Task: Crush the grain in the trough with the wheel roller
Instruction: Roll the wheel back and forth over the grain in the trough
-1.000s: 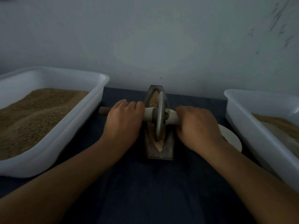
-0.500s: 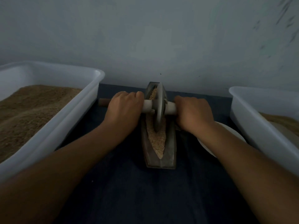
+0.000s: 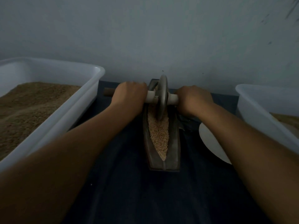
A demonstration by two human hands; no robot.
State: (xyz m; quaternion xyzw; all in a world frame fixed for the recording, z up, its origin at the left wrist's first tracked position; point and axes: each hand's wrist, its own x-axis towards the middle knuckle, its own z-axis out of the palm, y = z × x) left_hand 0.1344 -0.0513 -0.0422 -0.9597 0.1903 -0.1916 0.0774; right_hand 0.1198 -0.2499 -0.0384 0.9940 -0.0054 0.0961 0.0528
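A white tub (image 3: 53, 110) of brown meal sat left of the trough (image 3: 174, 139), another tub (image 3: 258, 110) right, a white plate (image 3: 210, 139) beside it on the bench (image 3: 145, 191). Left hand (image 3: 129, 98) and right hand (image 3: 194, 101) clenched the roller (image 3: 162, 97) axle. The roller had travelled from mid-trough to the far end, baring grain (image 3: 159, 135).

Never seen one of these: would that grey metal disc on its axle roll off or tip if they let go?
Likely it would roll: the grey metal wheel roller stands on its thin edge in the curved trough. It probably tips too; the left hand and right hand steady its axle.
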